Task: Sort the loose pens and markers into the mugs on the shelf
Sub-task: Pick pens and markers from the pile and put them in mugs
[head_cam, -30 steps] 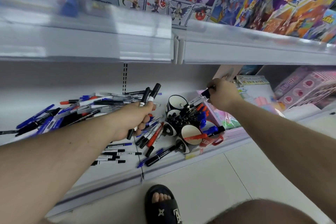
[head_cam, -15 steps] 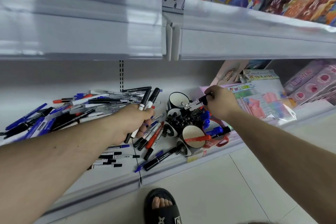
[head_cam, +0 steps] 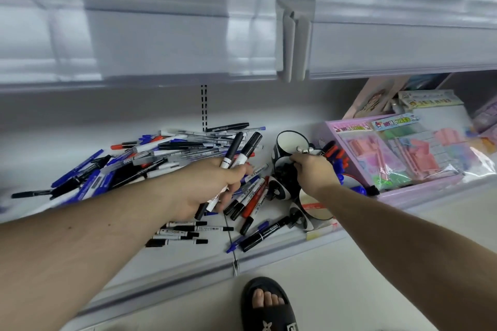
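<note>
On the white shelf point(head_cam: 269, 252), a loose pile of pens and markers point(head_cam: 150, 158) sprawls at the left, with more markers point(head_cam: 185, 232) lying near the front edge. The left hand point(head_cam: 212, 191) is clamped round two black-capped markers point(head_cam: 238, 152) that stick up past the fingers. The right hand point(head_cam: 313, 174) reaches into a cluster of black-and-white mugs point(head_cam: 289, 142); its fingers curl over the mug of black markers point(head_cam: 285, 172), but whether they grip anything I cannot tell. Red and blue markers point(head_cam: 337, 154) stand just behind that hand. A lilac box of packaged stationery point(head_cam: 403, 148) crowds the mugs' right side; its printed labels are too blurred to read. An upper shelf point(head_cam: 376, 43) overhangs everything. A black sandal point(head_cam: 269, 306) shows on the floor below.
</note>
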### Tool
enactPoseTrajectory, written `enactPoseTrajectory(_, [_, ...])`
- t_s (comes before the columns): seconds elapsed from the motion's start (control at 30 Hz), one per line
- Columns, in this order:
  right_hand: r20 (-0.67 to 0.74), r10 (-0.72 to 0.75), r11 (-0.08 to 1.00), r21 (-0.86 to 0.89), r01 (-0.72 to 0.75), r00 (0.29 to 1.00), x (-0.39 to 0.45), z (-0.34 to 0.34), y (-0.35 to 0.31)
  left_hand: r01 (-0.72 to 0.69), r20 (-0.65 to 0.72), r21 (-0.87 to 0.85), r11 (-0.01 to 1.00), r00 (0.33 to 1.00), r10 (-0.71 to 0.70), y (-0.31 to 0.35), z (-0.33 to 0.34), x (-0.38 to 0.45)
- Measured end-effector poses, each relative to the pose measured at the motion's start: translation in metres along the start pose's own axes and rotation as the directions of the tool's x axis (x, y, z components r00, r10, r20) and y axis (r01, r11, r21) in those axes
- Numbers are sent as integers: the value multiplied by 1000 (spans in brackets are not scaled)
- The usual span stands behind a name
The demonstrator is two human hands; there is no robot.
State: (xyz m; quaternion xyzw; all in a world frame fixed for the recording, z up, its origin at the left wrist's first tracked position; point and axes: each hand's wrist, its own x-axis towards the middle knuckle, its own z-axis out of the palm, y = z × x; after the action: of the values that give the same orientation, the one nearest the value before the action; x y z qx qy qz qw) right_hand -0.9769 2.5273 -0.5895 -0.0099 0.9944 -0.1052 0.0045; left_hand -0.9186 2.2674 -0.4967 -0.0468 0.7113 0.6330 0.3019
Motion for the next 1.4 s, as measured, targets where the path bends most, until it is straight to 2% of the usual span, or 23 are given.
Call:
enactPoseTrajectory(0.07, [-16,-9,1000,14,9,1000,-2,5,-1,18,7,-29,999,1000,-18,-1,-2,-2])
enactPoseTrajectory(0.1, [19,-11,1000,-17,11,1000,-3,8,-3,31,12,-43,999,999,-31,-1,-3,-3])
enactPoseTrajectory(0.2, [241,89,982,-183,-45,966,-9,13,-10,40,37,-59,997,999,-38,0,-6,-8])
enactPoseTrajectory(0.27, [325,103,972,-235,-25,940,-11,12,-13,29,59,-70,997,998,-24,1,-7,-10])
enactPoseTrajectory(0.33, [301,91,975,-222,-23,949,-11,4,-16,23,81,-79,997,997,-17,2,-7,-11])
enactPoseTrajectory(0.4, [149,82,996,-54,-75,985,-11,-12,-26,34,110,-90,995,994,-24,4,-6,-12])
enactPoseTrajectory(0.43, [78,113,984,132,-122,991,-12,-23,-34,43,129,-98,994,991,-31,5,-6,-13])
enactPoseTrajectory(0.47, [55,174,912,368,-182,983,-14,-36,-44,56,149,-106,993,988,-40,6,-5,-13])
enactPoseTrajectory(0.53, [156,257,588,758,-282,954,-22,-64,-63,79,182,-112,991,982,-58,7,-4,-14])
enactPoseTrajectory(0.57, [213,226,447,844,-295,951,-26,-79,-70,84,190,-104,991,980,-63,7,-3,-14])
enactPoseTrajectory(0.6, [240,169,388,875,-289,956,-32,-91,-75,84,194,-91,992,979,-65,7,-1,-14])
enactPoseTrajectory(0.63, [240,115,384,884,-266,964,-37,-99,-81,82,196,-75,994,978,-66,7,2,-13])
enactPoseTrajectory(0.7, [185,62,462,865,-193,981,-49,-106,-91,76,190,-53,996,980,-64,8,10,-12])
enactPoseTrajectory(0.77, [100,96,532,836,-136,990,-57,-110,-92,65,183,-37,997,981,-57,10,20,-10])
enactPoseTrajectory(0.83, [-12,216,535,838,-108,976,-60,-121,-81,56,171,-50,997,984,-47,13,28,-9])
enactPoseTrajectory(0.93, [-229,454,518,854,-45,861,-61,-145,-43,73,106,-60,995,992,-67,14,33,-4])
enactPoseTrajectory(1.0, [-312,537,557,829,-52,784,-63,-149,-12,62,49,-5,998,997,-62,13,34,0])
enactPoseTrajectory(1.03, [-323,554,590,803,-87,767,-66,-147,0,54,31,19,998,998,-55,12,35,1])
enactPoseTrajectory(1.17, [-236,581,660,697,-280,779,-78,-116,40,68,25,46,997,997,-70,12,38,4])
enactPoseTrajectory(1.33, [-45,521,705,585,-400,852,-85,-75,53,105,40,7,994,994,-105,11,43,7])
enactPoseTrajectory(1.4, [-1,472,769,490,-411,881,-83,-61,55,102,33,-4,995,994,-102,10,44,7])
